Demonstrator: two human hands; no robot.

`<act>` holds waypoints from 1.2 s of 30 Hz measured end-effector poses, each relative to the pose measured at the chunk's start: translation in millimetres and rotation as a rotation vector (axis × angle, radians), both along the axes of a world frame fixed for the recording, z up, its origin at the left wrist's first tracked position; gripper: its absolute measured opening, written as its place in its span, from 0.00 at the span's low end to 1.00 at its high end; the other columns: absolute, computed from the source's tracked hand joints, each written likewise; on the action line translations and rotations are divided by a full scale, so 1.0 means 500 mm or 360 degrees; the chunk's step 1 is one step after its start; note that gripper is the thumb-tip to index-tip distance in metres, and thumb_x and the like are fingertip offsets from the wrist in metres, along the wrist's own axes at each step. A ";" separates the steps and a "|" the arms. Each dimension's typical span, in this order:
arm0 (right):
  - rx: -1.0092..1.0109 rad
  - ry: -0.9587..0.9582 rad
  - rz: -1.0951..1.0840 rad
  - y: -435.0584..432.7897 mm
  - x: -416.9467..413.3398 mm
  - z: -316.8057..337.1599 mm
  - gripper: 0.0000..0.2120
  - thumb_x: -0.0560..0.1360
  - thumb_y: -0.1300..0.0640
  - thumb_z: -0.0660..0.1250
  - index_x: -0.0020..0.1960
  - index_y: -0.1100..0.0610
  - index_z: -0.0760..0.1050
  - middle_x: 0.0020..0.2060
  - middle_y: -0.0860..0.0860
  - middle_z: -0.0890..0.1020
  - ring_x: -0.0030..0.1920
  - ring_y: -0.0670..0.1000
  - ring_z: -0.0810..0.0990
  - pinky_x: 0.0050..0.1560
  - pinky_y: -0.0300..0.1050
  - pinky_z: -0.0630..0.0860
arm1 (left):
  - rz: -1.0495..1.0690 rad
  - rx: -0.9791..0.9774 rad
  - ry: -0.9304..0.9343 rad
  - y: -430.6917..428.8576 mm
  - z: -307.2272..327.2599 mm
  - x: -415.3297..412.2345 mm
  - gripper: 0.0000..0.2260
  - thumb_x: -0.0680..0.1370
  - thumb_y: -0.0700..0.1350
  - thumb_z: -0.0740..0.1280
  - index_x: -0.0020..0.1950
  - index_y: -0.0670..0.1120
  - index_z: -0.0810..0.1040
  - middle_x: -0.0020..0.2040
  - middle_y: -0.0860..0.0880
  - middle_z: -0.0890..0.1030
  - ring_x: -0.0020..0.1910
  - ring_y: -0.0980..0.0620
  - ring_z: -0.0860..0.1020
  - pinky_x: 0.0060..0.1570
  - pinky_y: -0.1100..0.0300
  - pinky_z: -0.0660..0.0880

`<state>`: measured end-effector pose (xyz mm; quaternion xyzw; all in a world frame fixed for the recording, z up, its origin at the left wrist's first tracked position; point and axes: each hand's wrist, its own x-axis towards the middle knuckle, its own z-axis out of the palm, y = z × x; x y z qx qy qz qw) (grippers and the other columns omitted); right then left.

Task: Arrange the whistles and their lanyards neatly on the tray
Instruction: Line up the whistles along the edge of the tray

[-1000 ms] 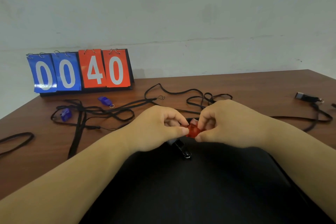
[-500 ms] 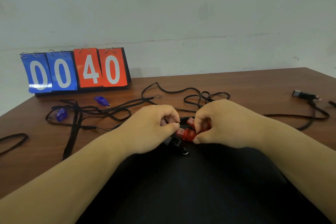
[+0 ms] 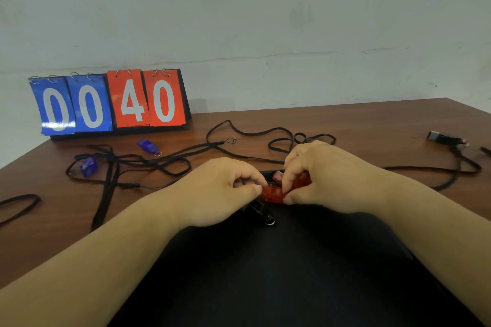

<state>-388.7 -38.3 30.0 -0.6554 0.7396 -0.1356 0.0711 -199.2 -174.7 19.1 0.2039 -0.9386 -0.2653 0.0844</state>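
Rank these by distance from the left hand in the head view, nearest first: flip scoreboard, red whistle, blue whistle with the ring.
1. Red whistle: at the left hand's fingertips, centre.
2. Blue whistle with the ring: farther back, to the left.
3. Flip scoreboard: farthest back, left.

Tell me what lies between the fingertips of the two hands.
A red whistle lies between the left hand and the right hand; fingers of both pinch it. The head view shows this.
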 end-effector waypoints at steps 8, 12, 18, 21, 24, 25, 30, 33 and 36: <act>-0.0028 -0.0021 -0.0114 -0.009 0.000 -0.004 0.13 0.70 0.42 0.77 0.51 0.41 0.77 0.54 0.38 0.76 0.55 0.43 0.75 0.57 0.42 0.74 | 0.0018 0.0008 -0.0027 0.010 0.007 -0.003 0.12 0.83 0.52 0.65 0.66 0.59 0.80 0.44 0.57 0.83 0.43 0.64 0.81 0.48 0.65 0.75; -0.0038 -0.0042 -0.0149 -0.011 -0.001 -0.007 0.14 0.70 0.42 0.77 0.51 0.41 0.76 0.53 0.38 0.76 0.53 0.43 0.75 0.54 0.42 0.74 | 0.0033 0.0019 -0.0039 0.011 0.008 -0.002 0.14 0.83 0.53 0.65 0.69 0.59 0.78 0.44 0.58 0.82 0.44 0.63 0.81 0.52 0.63 0.76; -0.0053 -0.0063 -0.0151 -0.013 -0.005 -0.012 0.15 0.70 0.42 0.77 0.51 0.40 0.74 0.48 0.35 0.75 0.47 0.36 0.73 0.44 0.33 0.68 | 0.0024 -0.0072 -0.0096 0.010 0.009 -0.003 0.20 0.83 0.55 0.65 0.75 0.57 0.74 0.55 0.62 0.78 0.51 0.62 0.79 0.59 0.63 0.74; -0.0050 -0.0068 -0.0157 -0.014 -0.007 -0.014 0.16 0.70 0.42 0.77 0.53 0.41 0.74 0.47 0.34 0.74 0.46 0.37 0.72 0.43 0.34 0.68 | 0.0014 -0.0111 -0.0126 0.009 0.009 -0.004 0.21 0.83 0.54 0.64 0.76 0.57 0.72 0.58 0.61 0.76 0.53 0.62 0.78 0.61 0.62 0.73; -0.0052 -0.0068 -0.0162 -0.015 -0.008 -0.014 0.16 0.70 0.42 0.77 0.53 0.41 0.74 0.47 0.34 0.74 0.47 0.38 0.73 0.45 0.34 0.69 | 0.0004 -0.0110 -0.0171 0.009 0.010 -0.005 0.21 0.84 0.53 0.63 0.78 0.58 0.70 0.60 0.60 0.74 0.56 0.61 0.77 0.63 0.61 0.72; -0.0047 -0.0068 -0.0168 -0.015 -0.008 -0.014 0.16 0.70 0.42 0.77 0.53 0.41 0.74 0.47 0.34 0.74 0.47 0.39 0.73 0.45 0.35 0.70 | 0.0001 -0.0102 -0.0186 0.010 0.010 -0.005 0.21 0.84 0.53 0.63 0.78 0.58 0.69 0.60 0.60 0.73 0.55 0.61 0.77 0.63 0.61 0.72; -0.0023 -0.0076 -0.0181 -0.017 -0.005 -0.012 0.16 0.70 0.42 0.77 0.54 0.40 0.74 0.50 0.36 0.74 0.51 0.42 0.74 0.47 0.38 0.71 | 0.0008 -0.0071 -0.0174 0.008 0.007 -0.006 0.22 0.84 0.53 0.62 0.78 0.59 0.68 0.58 0.61 0.72 0.53 0.61 0.77 0.61 0.62 0.72; -0.0045 -0.0065 -0.0172 -0.015 -0.005 -0.012 0.18 0.70 0.41 0.77 0.54 0.40 0.74 0.51 0.37 0.76 0.52 0.42 0.75 0.51 0.40 0.74 | 0.0019 0.0012 -0.0113 0.006 0.010 -0.004 0.20 0.83 0.53 0.64 0.76 0.59 0.70 0.57 0.62 0.74 0.51 0.61 0.79 0.57 0.64 0.73; -0.0189 -0.0072 -0.0100 -0.006 0.003 -0.003 0.16 0.69 0.41 0.77 0.53 0.41 0.76 0.50 0.37 0.78 0.50 0.41 0.77 0.52 0.39 0.74 | 0.0002 0.0164 -0.0088 -0.002 0.017 0.005 0.15 0.80 0.52 0.70 0.67 0.59 0.75 0.52 0.58 0.80 0.49 0.58 0.83 0.57 0.57 0.79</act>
